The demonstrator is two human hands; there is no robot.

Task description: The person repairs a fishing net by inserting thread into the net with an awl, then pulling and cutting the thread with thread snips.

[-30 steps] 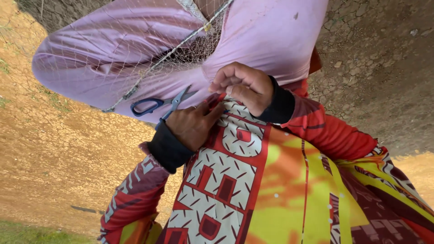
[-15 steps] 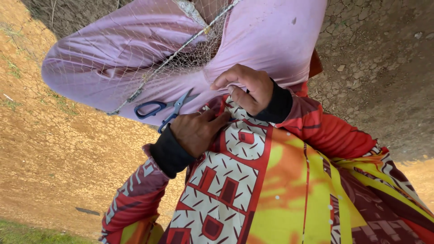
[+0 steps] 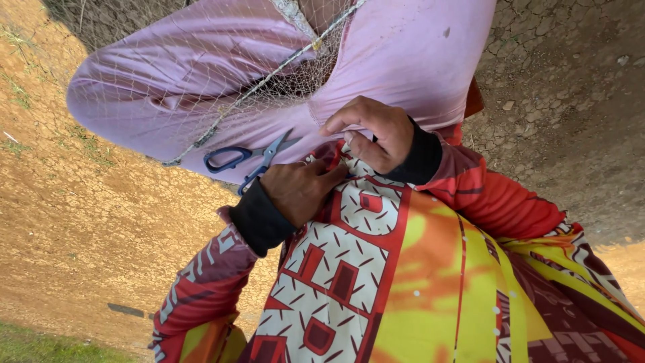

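Against lilac cloth (image 3: 403, 54), one scissors (image 3: 245, 158), two hands (image 3: 299, 191).

Bright, even daylight, soft shadow at upper right, sharp focus, slight edge distortion.

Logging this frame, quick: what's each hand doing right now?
Left hand: curled beside the scissors; whether it grips them cannot be told.
Right hand: closed, pinching the net.

- Scissors (image 3: 245, 161): blue handles, grey blades.
- Cloth (image 3: 201, 87): pale lilac.
- Net (image 3: 168, 74): whitish mesh.
- Shirt (image 3: 403, 282): red, yellow, orange, white geometric print.
- Cuffs (image 3: 259, 218): black.
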